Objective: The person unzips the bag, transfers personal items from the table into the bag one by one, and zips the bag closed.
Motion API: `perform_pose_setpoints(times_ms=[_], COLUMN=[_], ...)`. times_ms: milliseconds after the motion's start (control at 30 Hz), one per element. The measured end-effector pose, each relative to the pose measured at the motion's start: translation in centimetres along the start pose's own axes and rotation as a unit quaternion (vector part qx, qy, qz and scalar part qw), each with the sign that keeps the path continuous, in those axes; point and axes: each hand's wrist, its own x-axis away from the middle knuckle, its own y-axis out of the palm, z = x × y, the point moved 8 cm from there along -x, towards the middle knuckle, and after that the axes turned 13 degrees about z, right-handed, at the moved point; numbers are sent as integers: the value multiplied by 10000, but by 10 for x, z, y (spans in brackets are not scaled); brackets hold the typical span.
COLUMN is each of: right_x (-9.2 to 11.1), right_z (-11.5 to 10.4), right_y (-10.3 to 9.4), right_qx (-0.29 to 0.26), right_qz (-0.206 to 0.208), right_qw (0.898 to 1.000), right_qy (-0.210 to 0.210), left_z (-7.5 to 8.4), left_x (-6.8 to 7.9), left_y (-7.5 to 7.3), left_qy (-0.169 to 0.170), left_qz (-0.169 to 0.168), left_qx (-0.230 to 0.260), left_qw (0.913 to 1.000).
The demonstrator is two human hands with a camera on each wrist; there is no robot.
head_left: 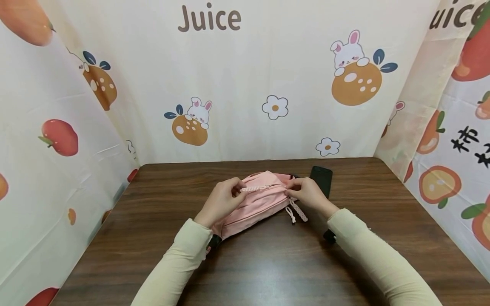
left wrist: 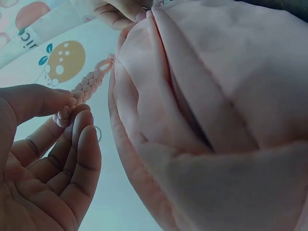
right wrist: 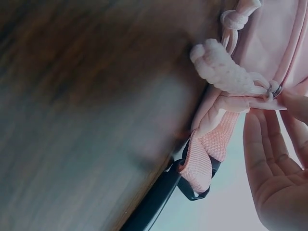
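Observation:
A pink waist bag lies at a slant on the table. My left hand pinches a braided zipper pull between thumb and fingers, drawn out from the bag's top. Below that pull, a slit-like zipped opening shows partly parted in the left wrist view. At the bag's right end, my right hand pinches the fabric edge by thumb and fingertips, beside a small metal zipper slider. Another braided pull and a knotted cord hang down near it.
A black phone lies behind my right hand, close to the bag's strap end. The strap has a black buckle. Brown wood tabletop extends in front, and printed curtains stand around the back and sides.

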Motion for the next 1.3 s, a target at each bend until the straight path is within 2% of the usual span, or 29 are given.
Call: perform_pose_setpoints(times_ms=[333,767,967,1300], right_x=[0,0,0,0], right_z=[0,0,0,0], right_y=[-1,0,1,0], right_qx=[-57,-131,-173,-208], right_qz=[59,-6,-25,-43], right_qw=[10000,9999,9998,9998], right_qy=[-8,-3,-22,9], left_z=[-3,-23,-32,-51], left_x=[7,25,34,51], left_y=[-11,-39,-53,-66], left_qy=[116,-463,-589,-850], left_qz=[118,207,207,75], left_qx=[119,290,126,77], left_qw=[9998,9983,9980,9963])
